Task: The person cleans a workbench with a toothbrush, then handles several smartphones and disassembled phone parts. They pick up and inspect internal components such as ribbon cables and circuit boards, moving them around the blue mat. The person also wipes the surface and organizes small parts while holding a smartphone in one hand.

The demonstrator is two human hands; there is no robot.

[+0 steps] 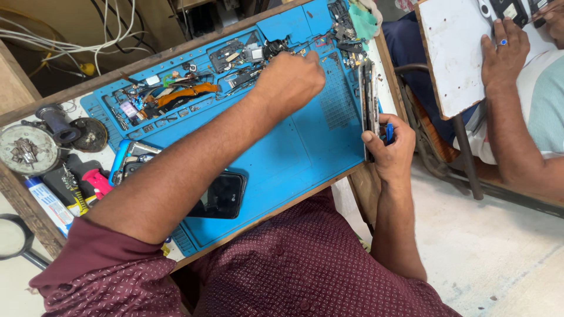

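Reaching with left hand point(291, 79) into small parts point(247, 56) at far edge of blue mat point(305, 147), fingers curled (any catch hidden, cannot tell); right hand point(389, 149) closed around opened phone point(369, 100), on edge at mat's right side. Probably parts-fetching; next calls for fine pinching.

the left hand point(291, 79) covers whatever its fingertips touch among the small parts, which are too tiny to identify. the left forearm hides part of the black phone point(223, 195). beside the phone, the magnifier point(14, 239) is cut by the picture's left edge.
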